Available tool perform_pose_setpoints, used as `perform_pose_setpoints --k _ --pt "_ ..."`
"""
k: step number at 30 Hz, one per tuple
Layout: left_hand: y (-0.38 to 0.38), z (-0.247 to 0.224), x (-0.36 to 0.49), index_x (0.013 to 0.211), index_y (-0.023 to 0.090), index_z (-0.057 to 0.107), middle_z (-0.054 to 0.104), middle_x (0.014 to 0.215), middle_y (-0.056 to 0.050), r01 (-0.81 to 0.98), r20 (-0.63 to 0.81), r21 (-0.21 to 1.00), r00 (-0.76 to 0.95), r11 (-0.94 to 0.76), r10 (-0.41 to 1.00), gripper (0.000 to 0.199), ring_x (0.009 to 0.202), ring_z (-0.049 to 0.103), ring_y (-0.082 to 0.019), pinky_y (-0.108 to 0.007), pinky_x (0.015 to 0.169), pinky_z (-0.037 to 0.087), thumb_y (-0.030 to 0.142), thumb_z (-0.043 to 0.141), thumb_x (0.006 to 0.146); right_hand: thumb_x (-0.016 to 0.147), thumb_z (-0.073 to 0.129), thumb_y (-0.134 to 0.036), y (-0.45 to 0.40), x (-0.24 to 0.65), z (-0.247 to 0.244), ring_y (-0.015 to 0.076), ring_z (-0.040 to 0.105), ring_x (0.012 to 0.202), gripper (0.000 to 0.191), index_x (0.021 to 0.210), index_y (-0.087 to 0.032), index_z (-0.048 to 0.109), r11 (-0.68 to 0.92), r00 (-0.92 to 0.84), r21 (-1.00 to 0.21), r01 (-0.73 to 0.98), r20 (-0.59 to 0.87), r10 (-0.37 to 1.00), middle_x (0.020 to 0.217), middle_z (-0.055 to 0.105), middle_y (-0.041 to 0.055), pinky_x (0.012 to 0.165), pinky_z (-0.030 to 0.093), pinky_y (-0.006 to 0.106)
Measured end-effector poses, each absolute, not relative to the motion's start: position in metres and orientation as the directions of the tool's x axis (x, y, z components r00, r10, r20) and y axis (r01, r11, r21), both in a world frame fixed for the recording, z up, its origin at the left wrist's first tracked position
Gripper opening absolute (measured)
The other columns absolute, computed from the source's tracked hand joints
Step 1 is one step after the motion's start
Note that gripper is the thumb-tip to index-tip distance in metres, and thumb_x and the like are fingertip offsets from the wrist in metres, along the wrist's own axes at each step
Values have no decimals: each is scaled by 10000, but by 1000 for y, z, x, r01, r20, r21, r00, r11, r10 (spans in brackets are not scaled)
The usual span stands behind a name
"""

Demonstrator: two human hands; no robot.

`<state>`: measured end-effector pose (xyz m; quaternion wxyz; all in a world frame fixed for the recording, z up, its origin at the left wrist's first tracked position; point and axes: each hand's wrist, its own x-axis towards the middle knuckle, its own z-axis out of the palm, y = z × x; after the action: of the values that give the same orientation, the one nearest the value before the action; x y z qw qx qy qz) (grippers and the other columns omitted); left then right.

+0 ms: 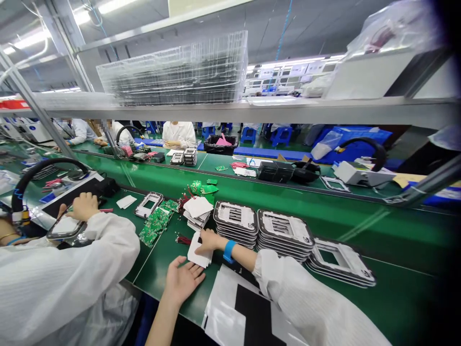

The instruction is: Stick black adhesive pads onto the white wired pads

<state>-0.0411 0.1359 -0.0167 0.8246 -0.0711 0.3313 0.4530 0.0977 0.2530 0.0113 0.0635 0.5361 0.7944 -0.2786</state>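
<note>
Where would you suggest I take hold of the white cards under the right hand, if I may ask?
Probably by the near edge, coming from the left hand's side: the white cards look thin and flat, that edge is exposed toward the open left palm, and the right hand covers part of the top.

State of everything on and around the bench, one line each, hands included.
Left hand: open, palm up
Right hand: on the white cards, grip unclear
White cards: stacked, edges uneven
Left frame stack: upright
Middle frame stack: upright
Right frame stack: lower than the other two
Green circuit boards: loosely piled
Clear trays: stacked
Black bin: open-topped
</note>
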Motion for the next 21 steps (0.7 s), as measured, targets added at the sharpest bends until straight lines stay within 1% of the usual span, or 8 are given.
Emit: perform_pose_setpoints --k 3,7,11,14,17,21 --pt "139 -20 -42 1077 64 494 595 1006 -197 -808 -573 127 414 576 707 419 922 639 -311 -415 833 501 289 529 725 917 587 -332 256 93 10 242 592 1071 345 1217 -164 563 259 -405 -360 897 -431 806 1247 573 93 889 506 458" --pt "142 -19 -44 1103 52 469 547 1071 -222 -832 -528 63 441 552 726 482 966 617 -334 -414 841 499 310 552 704 916 589 -332 264 90 12 236 601 1052 337 1205 -160 569 220 -387 -358 907 -505 772 1228 583 90 875 513 449" --pt "139 -18 -45 1145 41 445 528 1104 -227 -845 -480 10 465 535 744 536 1004 603 -347 -417 852 492 314 556 696 918 588 -330 269 94 16 223 618 1008 325 1192 -156 575 176 -393 -395 902 -578 715 1193 600 83 840 532 424" --pt "134 -21 -46 1147 60 441 540 1111 -217 -854 -455 -9 466 520 759 522 1011 605 -338 -416 864 484 304 559 700 920 585 -327 268 97 20 212 625 987 324 1195 -156 571 144 -394 -417 897 -610 688 1181 604 85 824 539 414" --pt "130 -25 -46 1119 83 454 564 1099 -206 -864 -436 -12 458 504 775 470 1009 613 -327 -422 894 470 281 561 706 922 584 -326 264 95 23 203 631 964 316 1187 -154 573 127 -395 -434 892 -612 685 1162 611 83 807 545 401" --pt "124 -32 -46 1093 96 469 594 1069 -208 -867 -409 -13 460 499 788 423 998 625 -310 -421 923 457 261 554 713 919 588 -329 253 90 30 206 631 964 298 1154 -147 591 150 -409 -450 880 -558 722 1142 621 75 814 541 402"
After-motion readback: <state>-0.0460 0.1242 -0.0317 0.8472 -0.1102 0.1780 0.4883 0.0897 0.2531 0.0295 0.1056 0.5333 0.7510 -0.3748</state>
